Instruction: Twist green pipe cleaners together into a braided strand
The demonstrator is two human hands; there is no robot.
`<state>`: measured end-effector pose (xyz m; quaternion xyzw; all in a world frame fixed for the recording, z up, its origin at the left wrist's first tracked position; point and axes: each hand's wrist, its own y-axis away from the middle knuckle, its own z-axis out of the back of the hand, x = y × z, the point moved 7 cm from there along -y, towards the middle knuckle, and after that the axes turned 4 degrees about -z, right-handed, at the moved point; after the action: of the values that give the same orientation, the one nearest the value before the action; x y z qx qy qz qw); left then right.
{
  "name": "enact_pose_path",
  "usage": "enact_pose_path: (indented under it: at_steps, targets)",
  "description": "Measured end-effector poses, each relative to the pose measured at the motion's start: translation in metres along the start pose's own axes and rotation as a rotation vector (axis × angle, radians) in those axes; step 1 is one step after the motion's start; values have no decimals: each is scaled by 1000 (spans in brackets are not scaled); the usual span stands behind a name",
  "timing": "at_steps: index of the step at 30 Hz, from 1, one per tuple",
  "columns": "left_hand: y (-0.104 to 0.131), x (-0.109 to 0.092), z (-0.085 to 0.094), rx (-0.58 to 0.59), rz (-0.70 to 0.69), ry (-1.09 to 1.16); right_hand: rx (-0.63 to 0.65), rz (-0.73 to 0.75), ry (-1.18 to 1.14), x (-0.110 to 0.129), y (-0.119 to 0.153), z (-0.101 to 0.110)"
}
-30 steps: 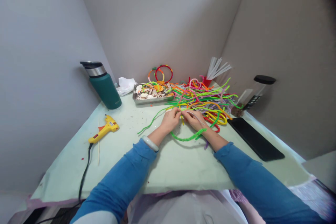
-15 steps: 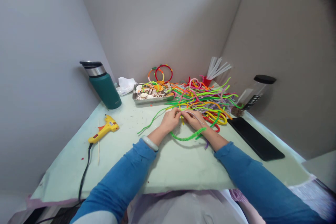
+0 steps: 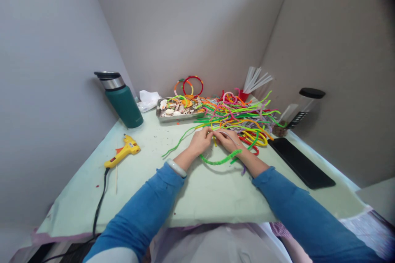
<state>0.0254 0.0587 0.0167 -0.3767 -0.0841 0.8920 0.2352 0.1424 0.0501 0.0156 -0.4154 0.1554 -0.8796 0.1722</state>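
Observation:
My left hand (image 3: 201, 141) and my right hand (image 3: 227, 139) meet at the middle of the table, fingertips pinched close together. A thick green fuzzy strip (image 3: 219, 162) curves below them, one end by my left hand and the other by my right wrist. Along the back of my right hand runs a thin pale strand (image 3: 228, 134), held at the fingertips. Which fingers grip the green strip is hidden. Just behind and to the right of my hands lies a heap of coloured pipe cleaners (image 3: 240, 111).
A metal tray (image 3: 182, 118) of shells stands at the back, with two decorated hoops (image 3: 202, 86) behind. At left are a green bottle (image 3: 123, 106) and a yellow glue gun (image 3: 123, 153). A black phone-like slab (image 3: 300, 163) and clear bottle (image 3: 298, 111) stand right.

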Motion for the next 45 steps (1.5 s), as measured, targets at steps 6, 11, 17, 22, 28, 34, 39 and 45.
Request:
enact_pose_path:
  at_steps: [6, 11, 17, 22, 28, 34, 39, 45]
  targets:
    - [0, -1, 0, 3, 2, 8, 2, 12, 13, 1, 0, -1]
    - [0, 0, -1, 4, -5, 12, 5, 4, 17, 0, 0, -1]
    - [0, 0, -1, 16, -1, 0, 16, -7, 12, -1, 0, -1]
    - [-1, 1, -2, 28, 4, -7, 19, -8, 21, 0, -1, -1]
    - [-1, 2, -2, 33, 12, -22, 33, -1, 25, -2, -1, -2]
    - [-1, 2, -2, 22, -13, -14, 34, 1, 31, -2, -1, -2]
    - [-1, 2, -2, 25, -8, -17, 44, 10, 36, -1, -2, -2]
    - [0, 1, -3, 31, -2, -22, 52, -6, 31, -2, -2, -3]
